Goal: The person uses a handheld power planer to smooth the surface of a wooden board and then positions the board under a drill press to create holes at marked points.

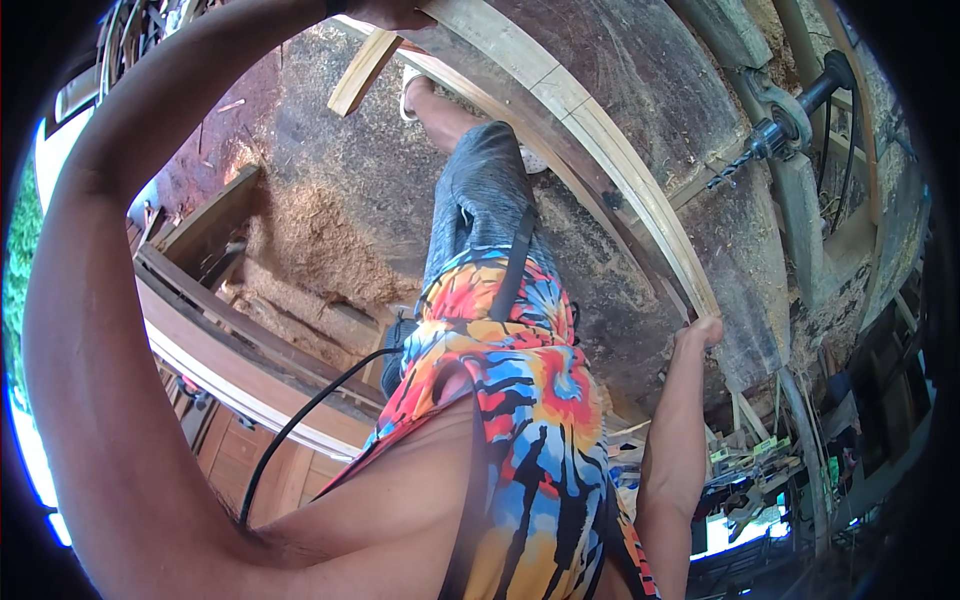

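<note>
— So, what do the two hands have hold of?

— Both are on one long pale wooden strip point(600, 130), a curved length of light timber that runs from the top of the view down towards the right. It lies along the edge of a big grey, sawdust-coated work surface point(650, 70).

— Where is the right hand?

— The right hand point(700, 332) is at the lower end of the strip, fingers curled over its end and gripping it.

— And the left?

— The left hand point(385, 12) is up at the top edge, at the far end of the same strip. Its arm sweeps in a wide arc along the left side. Only part of the hand shows; the fingers seem bent onto the wood, but I cannot tell how firmly they close.

— Anything else by the strip?

— A short pale wooden offcut point(362, 72) sticks out just beside the upper end. To the right, a dark drill bit in a chuck point(765, 145) points towards the strip, a little apart from it.

— And below?

— Sawdust-covered ground point(320, 240), with dark brown wooden frames point(230, 360) stacked to the left. The person wears a bright tie-dye shirt point(520, 400) and grey shorts point(485, 190), and a black cable point(300, 420) hangs in front.
</note>
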`<state>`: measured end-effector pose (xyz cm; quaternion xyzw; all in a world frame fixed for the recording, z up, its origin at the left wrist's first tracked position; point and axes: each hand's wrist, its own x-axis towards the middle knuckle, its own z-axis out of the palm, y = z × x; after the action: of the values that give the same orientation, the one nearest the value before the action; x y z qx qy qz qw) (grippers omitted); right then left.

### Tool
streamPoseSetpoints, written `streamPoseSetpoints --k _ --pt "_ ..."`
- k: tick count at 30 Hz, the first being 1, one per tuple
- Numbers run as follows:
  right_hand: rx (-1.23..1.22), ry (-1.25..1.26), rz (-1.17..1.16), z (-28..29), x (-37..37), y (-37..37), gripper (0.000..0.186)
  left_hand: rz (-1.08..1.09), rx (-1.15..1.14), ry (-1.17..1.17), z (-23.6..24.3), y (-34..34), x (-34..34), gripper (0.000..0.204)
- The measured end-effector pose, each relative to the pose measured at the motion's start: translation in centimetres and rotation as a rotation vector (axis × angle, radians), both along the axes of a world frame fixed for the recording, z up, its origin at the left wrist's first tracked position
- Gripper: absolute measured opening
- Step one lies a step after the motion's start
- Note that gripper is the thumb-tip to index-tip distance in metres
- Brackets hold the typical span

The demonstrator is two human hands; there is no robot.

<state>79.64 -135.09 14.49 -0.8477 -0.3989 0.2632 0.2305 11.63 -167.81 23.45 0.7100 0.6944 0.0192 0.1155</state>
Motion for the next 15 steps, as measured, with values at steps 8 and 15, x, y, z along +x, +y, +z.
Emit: streamPoseSetpoints --k 8,15 --pt "-0.014 0.005 0.019 -0.2 -0.3 0.1 0.031 0.002 0.003 -0.011 -0.1 -0.2 -0.2 0.042" --pt "0.022 0.075 0.028 -1.3 1.9 0.8 0.030 0.027 -0.003 -0.027 0.0 0.2 0.3 0.041"
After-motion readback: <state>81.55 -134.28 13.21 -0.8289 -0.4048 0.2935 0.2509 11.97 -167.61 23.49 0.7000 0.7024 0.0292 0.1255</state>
